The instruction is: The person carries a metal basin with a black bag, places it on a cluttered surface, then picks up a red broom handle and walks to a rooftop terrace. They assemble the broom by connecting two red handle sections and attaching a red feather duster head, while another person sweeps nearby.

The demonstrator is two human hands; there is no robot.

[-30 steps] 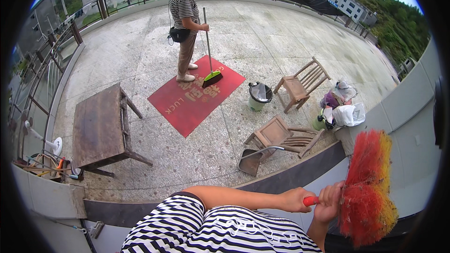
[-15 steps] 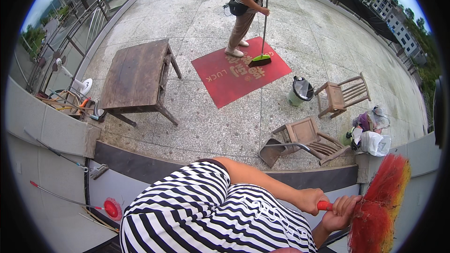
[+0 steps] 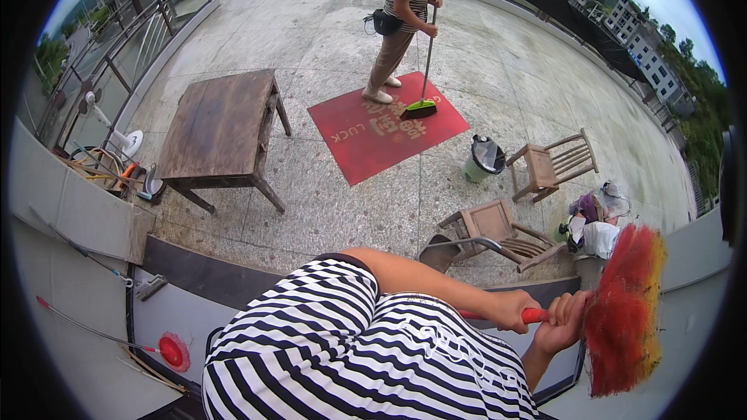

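Both my hands grip the red handle (image 3: 535, 315) of a fluffy red and yellow duster (image 3: 622, 307) at the lower right. My left hand (image 3: 510, 309) reaches across from my striped shirt (image 3: 366, 342) and closes on the handle. My right hand (image 3: 562, 325) holds it closer to the duster head. The duster head rests against a pale grey wall (image 3: 692, 303). I am looking down from this wall onto a concrete terrace.
Below, another person (image 3: 401, 23) sweeps a red mat (image 3: 366, 136) with a green broom (image 3: 420, 105). Nearby are a dark wooden table (image 3: 222, 128), two wooden chairs (image 3: 556, 163) (image 3: 498, 233), a bin (image 3: 482, 157), bags (image 3: 595, 222), and a white fan (image 3: 120, 140).
My view has swung left and down, so the table and left railing show more fully. Both hands stay on the duster handle. The other person keeps sweeping on the mat.
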